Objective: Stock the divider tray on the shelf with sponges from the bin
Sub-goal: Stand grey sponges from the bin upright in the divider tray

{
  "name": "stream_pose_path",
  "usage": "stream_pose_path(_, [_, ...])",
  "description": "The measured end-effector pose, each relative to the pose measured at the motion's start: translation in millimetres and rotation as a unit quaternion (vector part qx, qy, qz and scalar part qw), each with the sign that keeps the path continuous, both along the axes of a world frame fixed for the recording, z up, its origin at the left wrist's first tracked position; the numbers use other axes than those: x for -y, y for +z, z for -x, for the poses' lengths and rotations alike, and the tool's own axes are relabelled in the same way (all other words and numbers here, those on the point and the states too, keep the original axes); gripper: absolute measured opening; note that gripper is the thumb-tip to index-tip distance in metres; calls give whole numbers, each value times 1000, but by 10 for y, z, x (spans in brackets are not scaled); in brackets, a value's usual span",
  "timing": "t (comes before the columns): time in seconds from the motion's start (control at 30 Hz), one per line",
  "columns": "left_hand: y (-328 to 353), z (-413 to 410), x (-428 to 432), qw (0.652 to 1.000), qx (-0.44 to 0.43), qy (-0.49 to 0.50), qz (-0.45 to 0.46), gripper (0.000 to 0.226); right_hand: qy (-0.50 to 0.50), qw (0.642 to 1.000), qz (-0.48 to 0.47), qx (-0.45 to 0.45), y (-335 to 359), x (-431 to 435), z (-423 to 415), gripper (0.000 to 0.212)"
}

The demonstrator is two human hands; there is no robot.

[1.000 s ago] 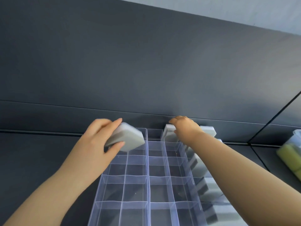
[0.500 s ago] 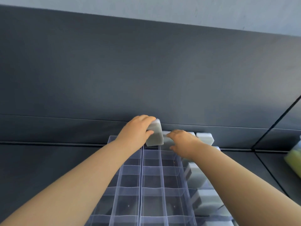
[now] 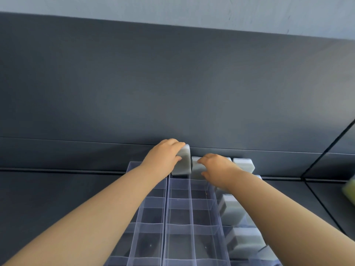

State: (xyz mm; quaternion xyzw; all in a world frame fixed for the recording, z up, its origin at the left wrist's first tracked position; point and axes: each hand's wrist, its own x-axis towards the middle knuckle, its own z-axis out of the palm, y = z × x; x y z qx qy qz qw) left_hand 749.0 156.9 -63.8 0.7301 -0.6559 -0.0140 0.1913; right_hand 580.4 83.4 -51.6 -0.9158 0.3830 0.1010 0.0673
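Head view. Left hand (image 3: 163,156) pinches a grey sponge (image 3: 182,160) on edge, thumb vs. fingers, over a back-row cell of the clear divider tray (image 3: 180,214) on the dark shelf (image 3: 63,196). Right hand (image 3: 217,167) curls onto the neighbouring sponge (image 3: 196,167), already standing in the next cell; whether it grips or only steadies, cannot tell, since the hand hides its fingertips. More sponges fill the tray's right-hand column, e.g. one (image 3: 233,210) beside the right forearm.

Risks: sponge looks a snug fit w/ its cell, so a tilted entry could snag on a thin divider wall and bow it, or nudge the neighbour out of line. Light tray may slide if pushed hard.

Change vs. 1.0 s ago: left hand carried the sponge from over the tray's left side to the back row, turning it upright; right hand stayed at the neighbouring sponge.
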Motion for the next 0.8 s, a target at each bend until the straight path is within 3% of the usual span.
stream_pose_path(0.57, [-155,-22,53,997,61,-30,-39,40,1,1000,-4,21,-2,-35,-34,36])
stream_pose_path(0.8, [-355,19,49,994,84,-31,-63,48,0,1000,7,17,-8,-66,-59,38])
